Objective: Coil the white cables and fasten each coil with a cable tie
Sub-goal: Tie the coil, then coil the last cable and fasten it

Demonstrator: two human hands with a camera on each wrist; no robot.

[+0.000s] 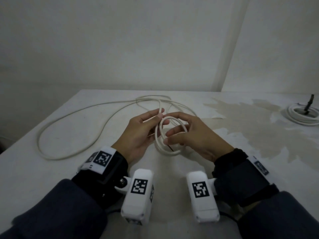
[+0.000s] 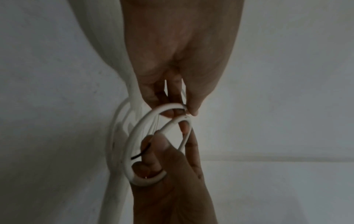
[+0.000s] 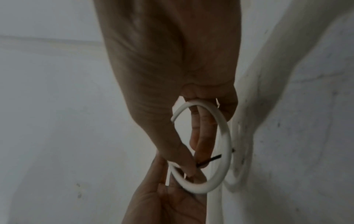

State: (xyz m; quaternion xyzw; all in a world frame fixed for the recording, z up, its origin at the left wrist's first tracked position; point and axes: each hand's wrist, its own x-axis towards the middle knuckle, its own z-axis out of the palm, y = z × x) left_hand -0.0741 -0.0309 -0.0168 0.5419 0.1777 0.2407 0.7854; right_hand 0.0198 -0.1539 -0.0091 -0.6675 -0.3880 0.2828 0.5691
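A small coil of white cable hangs between both hands above the table. My left hand pinches the coil's top strand between thumb and fingers, seen close in the left wrist view. My right hand has its fingers passed through the coil, its thumb pressing on the near side. A thin black cable tie sticks out beside that thumb and crosses the coil. The rest of the same cable trails loose over the table to the left and behind the hands.
A second white coil lies flat at the table's far right, with a dark tie end standing up from its middle. A large pale stain spreads over the right half of the table. White walls stand close behind.
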